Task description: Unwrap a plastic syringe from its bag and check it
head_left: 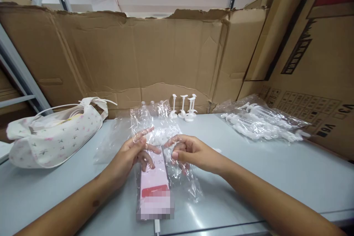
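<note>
Two bare hands meet over a grey, smooth table (276,169). Left hand (132,153) and right hand (190,151) each pinch a crinkly clear plastic bag (155,125) with fingers curled, thumbs pressed against the film; the bag stands just above the table centre, glossy and creased. Beneath the hands lies a flat pink phone (154,184), cable at its near end. At the back edge, white plastic stands (184,107), thin-stemmed, upright. Right: a heap of bagged white parts (262,123). Left: a soft floral fabric pouch (55,136). Torn corrugated cardboard (124,55) walls behind.
</note>
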### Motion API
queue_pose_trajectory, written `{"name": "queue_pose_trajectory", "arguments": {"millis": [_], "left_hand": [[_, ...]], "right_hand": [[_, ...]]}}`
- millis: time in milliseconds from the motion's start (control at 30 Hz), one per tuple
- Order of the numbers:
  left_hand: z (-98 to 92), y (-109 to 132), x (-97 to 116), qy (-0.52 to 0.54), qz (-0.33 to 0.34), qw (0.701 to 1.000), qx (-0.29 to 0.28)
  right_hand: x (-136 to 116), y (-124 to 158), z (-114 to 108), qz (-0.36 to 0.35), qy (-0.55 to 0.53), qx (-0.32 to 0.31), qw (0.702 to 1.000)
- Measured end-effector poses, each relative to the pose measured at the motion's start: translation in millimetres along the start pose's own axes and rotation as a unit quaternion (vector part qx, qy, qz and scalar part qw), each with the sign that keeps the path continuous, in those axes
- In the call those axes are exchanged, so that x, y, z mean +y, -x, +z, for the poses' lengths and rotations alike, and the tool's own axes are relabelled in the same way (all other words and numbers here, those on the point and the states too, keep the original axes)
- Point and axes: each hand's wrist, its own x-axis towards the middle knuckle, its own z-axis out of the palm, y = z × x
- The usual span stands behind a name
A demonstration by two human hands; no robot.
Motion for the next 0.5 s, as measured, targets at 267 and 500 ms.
{"name": "queue_pose_trajectory", "arguments": {"millis": [267, 500], "left_hand": [[15.0, 8, 1, -0.008, -0.028, 0.999, -0.036], [6.4, 4, 1, -0.022, -0.003, 1.0, -0.021]], "right_hand": [[-2, -4, -3, -0.04, -0.003, 0.167, 0.985], [1, -6, -8, -0.014, 0.025, 0.161, 0.986]]}}
